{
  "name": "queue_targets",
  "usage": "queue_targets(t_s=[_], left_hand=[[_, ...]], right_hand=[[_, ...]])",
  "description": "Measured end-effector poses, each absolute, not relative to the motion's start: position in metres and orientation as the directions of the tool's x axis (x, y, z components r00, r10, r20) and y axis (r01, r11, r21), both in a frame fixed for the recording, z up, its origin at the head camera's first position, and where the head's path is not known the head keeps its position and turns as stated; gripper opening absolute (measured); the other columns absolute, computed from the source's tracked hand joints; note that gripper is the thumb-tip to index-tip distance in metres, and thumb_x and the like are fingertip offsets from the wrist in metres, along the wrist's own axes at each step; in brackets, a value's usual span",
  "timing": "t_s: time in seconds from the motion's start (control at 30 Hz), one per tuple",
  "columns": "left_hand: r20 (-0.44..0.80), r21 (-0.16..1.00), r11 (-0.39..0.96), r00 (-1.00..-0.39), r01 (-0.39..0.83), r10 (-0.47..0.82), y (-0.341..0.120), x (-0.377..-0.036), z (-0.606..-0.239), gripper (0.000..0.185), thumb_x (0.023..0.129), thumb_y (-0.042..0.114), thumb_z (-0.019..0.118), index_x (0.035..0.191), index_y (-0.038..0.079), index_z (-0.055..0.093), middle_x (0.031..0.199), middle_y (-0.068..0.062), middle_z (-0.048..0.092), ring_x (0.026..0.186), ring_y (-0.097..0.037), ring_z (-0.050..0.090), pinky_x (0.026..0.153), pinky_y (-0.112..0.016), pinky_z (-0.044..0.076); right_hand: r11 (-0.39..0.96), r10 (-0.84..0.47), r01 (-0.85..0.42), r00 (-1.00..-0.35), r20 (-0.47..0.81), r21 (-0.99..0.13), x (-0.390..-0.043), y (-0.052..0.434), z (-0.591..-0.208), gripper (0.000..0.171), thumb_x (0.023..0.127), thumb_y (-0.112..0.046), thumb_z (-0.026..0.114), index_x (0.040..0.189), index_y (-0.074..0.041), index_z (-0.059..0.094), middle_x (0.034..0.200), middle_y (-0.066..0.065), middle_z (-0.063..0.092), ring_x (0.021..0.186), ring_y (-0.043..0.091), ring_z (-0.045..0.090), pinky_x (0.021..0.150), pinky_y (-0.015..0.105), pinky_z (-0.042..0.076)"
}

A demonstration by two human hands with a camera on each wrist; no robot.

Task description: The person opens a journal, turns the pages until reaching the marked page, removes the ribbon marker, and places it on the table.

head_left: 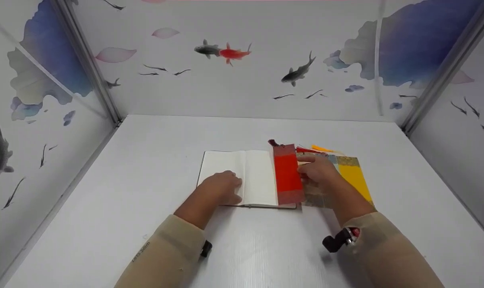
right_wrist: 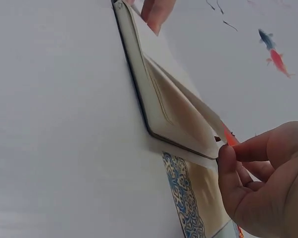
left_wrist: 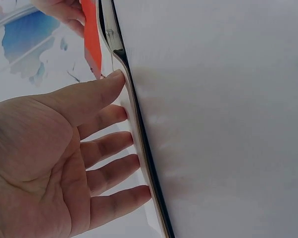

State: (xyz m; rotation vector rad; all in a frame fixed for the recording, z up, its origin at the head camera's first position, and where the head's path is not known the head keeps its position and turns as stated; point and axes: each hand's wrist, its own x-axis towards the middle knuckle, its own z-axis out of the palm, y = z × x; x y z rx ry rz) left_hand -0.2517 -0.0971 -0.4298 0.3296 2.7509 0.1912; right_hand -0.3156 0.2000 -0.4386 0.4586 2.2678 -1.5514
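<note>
An open notebook (head_left: 252,176) with blank white pages lies flat on the white table (head_left: 146,192). My left hand (head_left: 224,188) rests on its left page with straight fingers (left_wrist: 109,148), which touch the page's edge. My right hand (head_left: 316,170) pinches a red bookmark (head_left: 288,174) by its right edge, over the notebook's right side. In the right wrist view, thumb and fingers (right_wrist: 228,158) close on the red bookmark (right_wrist: 228,137) beside the notebook (right_wrist: 159,99), whose top page is slightly lifted.
More bookmarks lie under and right of my right hand: a yellow one (head_left: 356,178) and a blue-patterned one (right_wrist: 186,198). Red and orange tassels (head_left: 318,149) fan out behind them. Fish-printed walls (head_left: 242,60) enclose the table on three sides.
</note>
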Motion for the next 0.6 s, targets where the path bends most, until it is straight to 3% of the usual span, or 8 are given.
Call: queue_targets(t_s=[0.27,0.6], left_hand=[[-0.331,0.137,0.961,-0.903,0.240,0.273,-0.099,-0.250,-0.427,0.063,0.103,0.034,0.068,0.162,0.017,0.050,0.169,-0.007,0.046,0.158,-0.029,0.044,0.129,-0.046,0.038],[-0.340,0.134,0.960,-0.899,0.246,0.278,-0.101,-0.251,-0.427,0.063,0.104,0.034,0.068,0.162,0.016,0.050,0.170,-0.007,0.045,0.158,-0.030,0.043,0.129,-0.047,0.038]], right_hand=[[0.341,0.108,0.433,-0.900,-0.423,-0.834,-0.324,0.249,-0.430,0.062,0.107,-0.027,0.064,0.165,-0.020,0.044,0.157,0.010,0.057,0.121,0.029,0.066,0.094,0.028,0.062],[0.309,0.222,0.497,-0.867,-0.447,-0.811,-0.327,0.322,-0.430,0.063,0.109,-0.031,0.058,0.167,-0.018,0.039,0.168,0.012,0.046,0.128,0.030,0.060,0.096,0.027,0.061]])
